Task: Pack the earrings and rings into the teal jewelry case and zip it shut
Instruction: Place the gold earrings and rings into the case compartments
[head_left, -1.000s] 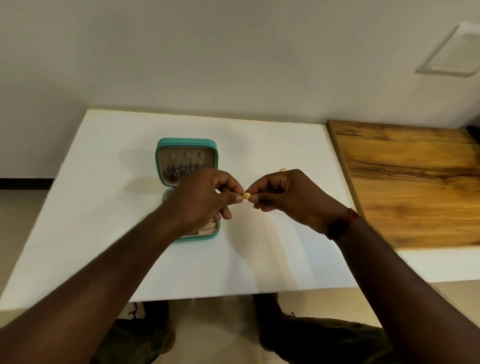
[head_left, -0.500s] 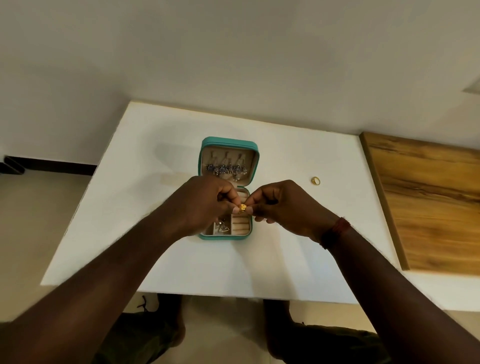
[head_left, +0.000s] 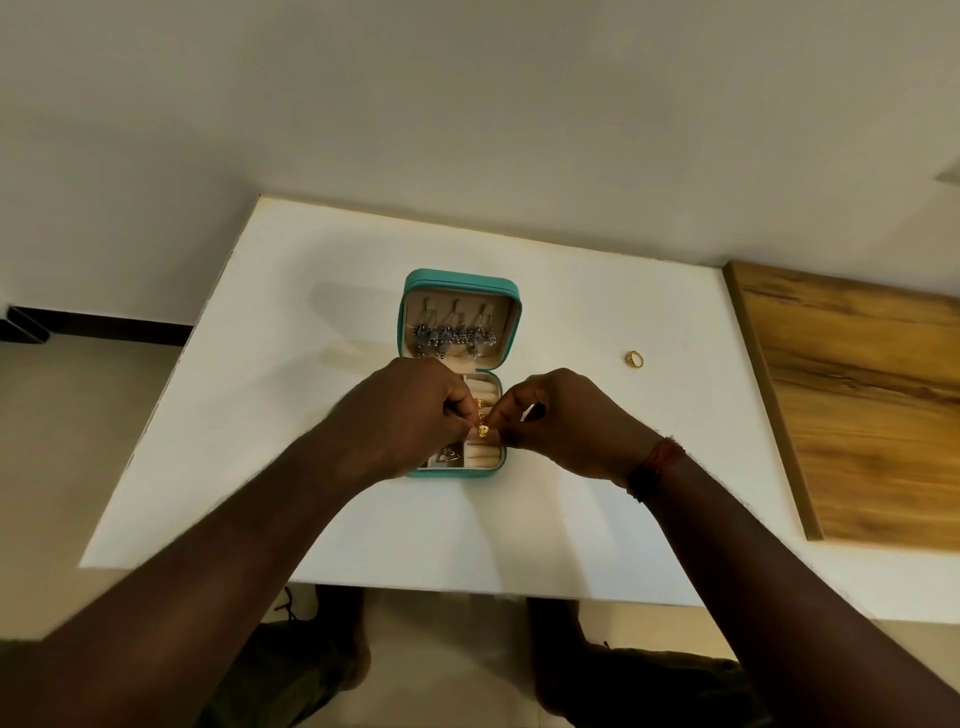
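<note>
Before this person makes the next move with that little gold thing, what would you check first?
1. Case open: ok. The teal case lies open on the white table.
2. Grip: ok. Left hand and right hand both pinch the gold piece above the tray.
3. Free slot in the ring rolls: cannot tell; the hands cover much of them.
4. Earrings hang in the lid: ok.
5. Everything packed: not ok. A gold ring lies loose on the table, right of the case.
</note>
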